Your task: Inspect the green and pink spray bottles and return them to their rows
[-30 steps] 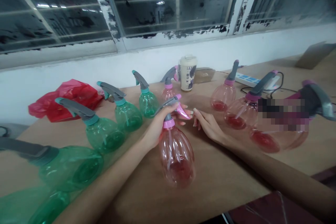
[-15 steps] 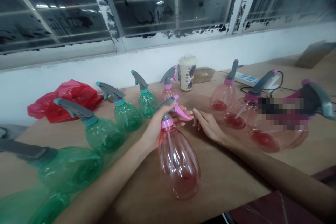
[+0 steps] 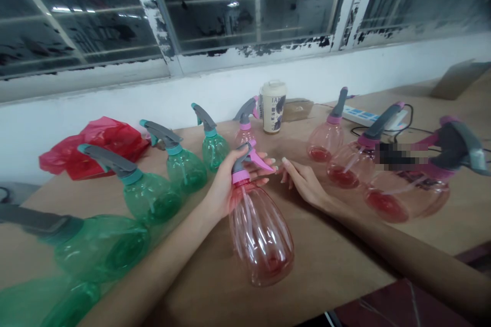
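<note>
My left hand (image 3: 224, 181) is closed around the neck and grey spray head of a clear pink spray bottle (image 3: 263, 235). The thumb lies on top of the head, and the other fingers reach behind the pink trigger (image 3: 260, 158). This bottle leans, its base toward me. Just right of the trigger, my right hand (image 3: 305, 181) rests low over the table with loosely bent fingers and nothing visible in them. Its fingertips are close to those of my left hand. Behind the held bottle stands another pink spray bottle (image 3: 245, 135), partly hidden.
Several green spray bottles (image 3: 186, 168) line the left side of the table (image 3: 318, 260). More pink spray bottles (image 3: 326, 138) stand at the right, near a power strip (image 3: 374, 116) with cables. A red plastic bag (image 3: 99, 145) and a paper cup (image 3: 273, 107) sit by the wall.
The held bottle has tipped slightly, its spray head shifting a little left and its base rising a little. My right hand is almost still.
</note>
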Available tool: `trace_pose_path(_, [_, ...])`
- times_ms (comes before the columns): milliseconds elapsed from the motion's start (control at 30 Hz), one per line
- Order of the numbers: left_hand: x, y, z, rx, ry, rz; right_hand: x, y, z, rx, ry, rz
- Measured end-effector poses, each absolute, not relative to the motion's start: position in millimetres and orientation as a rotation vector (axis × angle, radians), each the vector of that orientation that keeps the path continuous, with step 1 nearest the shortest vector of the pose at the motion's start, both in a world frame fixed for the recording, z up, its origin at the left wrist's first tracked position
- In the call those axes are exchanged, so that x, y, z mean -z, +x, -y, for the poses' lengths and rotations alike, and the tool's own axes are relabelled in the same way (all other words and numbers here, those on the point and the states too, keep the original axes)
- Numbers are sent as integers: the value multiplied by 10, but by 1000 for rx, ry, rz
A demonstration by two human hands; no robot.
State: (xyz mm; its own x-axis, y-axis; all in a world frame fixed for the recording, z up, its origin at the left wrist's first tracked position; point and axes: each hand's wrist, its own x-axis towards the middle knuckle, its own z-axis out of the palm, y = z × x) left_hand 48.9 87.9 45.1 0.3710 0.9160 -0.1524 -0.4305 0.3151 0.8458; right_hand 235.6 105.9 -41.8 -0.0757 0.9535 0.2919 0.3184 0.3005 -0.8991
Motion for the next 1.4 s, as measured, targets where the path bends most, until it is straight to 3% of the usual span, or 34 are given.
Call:
trace_pose_path(167, [-489, 495, -819, -1022, 851, -761, 385, 2367, -1049, -786, -1173, 1611])
trace_pose_path(433, [-605, 563, -674, -941, 925, -718, 457, 2350, -1066, -374, -1045, 2121])
trace_pose_path(700, [-572, 615, -660, -973, 1035, -666, 429, 2346, -1063, -542, -981, 2164])
trace_pose_path(1000, [-851, 386, -520, -1193, 1600, -942, 171, 2294, -693, -873, -995, 1832])
trace_pose_path(1400, [-632, 508, -454, -1158, 1833, -1009, 92, 1962, -306, -652, -1053, 1960])
